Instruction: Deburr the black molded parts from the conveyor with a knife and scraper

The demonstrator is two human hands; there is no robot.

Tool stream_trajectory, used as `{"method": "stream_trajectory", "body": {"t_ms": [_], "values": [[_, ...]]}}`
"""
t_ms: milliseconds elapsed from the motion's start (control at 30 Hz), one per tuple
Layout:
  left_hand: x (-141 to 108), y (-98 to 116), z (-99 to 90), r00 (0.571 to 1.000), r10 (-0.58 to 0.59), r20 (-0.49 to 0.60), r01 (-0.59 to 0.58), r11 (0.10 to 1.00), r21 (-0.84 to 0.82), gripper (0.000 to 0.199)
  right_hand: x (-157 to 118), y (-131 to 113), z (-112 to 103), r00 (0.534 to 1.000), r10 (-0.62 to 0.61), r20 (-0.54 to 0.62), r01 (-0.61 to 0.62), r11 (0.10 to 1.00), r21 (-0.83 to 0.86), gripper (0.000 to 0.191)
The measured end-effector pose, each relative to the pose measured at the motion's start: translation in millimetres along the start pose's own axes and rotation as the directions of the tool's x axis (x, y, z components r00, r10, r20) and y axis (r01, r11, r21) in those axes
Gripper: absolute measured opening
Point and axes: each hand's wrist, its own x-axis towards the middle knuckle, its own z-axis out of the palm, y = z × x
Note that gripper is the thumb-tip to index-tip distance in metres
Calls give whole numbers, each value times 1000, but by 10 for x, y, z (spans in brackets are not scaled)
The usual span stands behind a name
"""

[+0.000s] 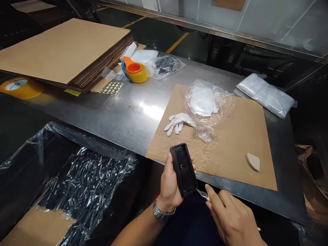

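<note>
My left hand [169, 182], with a metal watch on its wrist, is wrapped round a black rectangular case [183, 169]. The case is hollow side up, tilted, with a small orange-brown spot inside. My right hand [228, 212] grips a thin knife [203, 194] with a pointed blade. The blade's tip is at the lower right corner of the case. Both hands are in front of the table's near edge. Beyond them, a white glove [179, 122] lies on a cardboard sheet [235, 136], beside a clear plastic bag [205, 100] with white material inside.
A beige wedge-shaped piece [253, 162] lies on the cardboard's right side. A wrapped package [266, 95] is at the back right. Tape in an orange dispenser [134, 70] stands near stacked cardboard [66, 51]. A plastic-lined bin [84, 191] is at the lower left.
</note>
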Motion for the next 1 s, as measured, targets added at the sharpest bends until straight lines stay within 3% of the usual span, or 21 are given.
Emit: {"method": "stream_trajectory", "body": {"t_ms": [1000], "values": [[-57,-64,-21,987,158,33,-161,977,139,54,33,-11,-22,995,35,88,-32,999,-40,39]]}}
